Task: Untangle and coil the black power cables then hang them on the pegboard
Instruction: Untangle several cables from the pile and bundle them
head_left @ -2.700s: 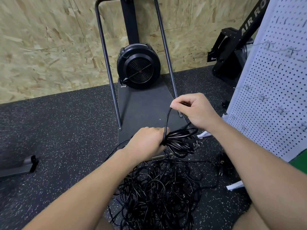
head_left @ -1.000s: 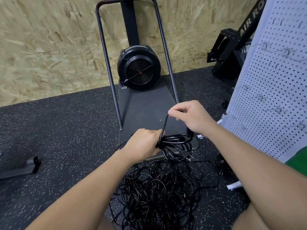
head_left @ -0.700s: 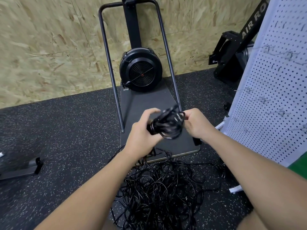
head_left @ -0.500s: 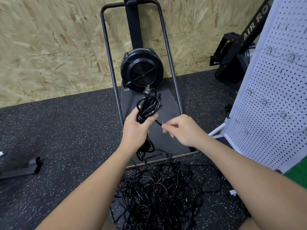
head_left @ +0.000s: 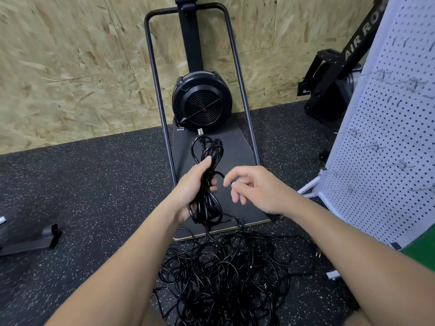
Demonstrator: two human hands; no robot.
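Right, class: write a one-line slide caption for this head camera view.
Left hand grips a coiled cable above the tangled pile; right hand is open beside it, pegboard at right.

One head-worn wide-angle view only, looking forward and down from the person's own eye height. Both forearms run in from the bottom edge, close to the lens. Faces the speckled floor [head_left: 82,184] and the chipboard wall [head_left: 70,67] beyond; pegboard [head_left: 388,149] cuts the right edge. Straight lines bow near the edges
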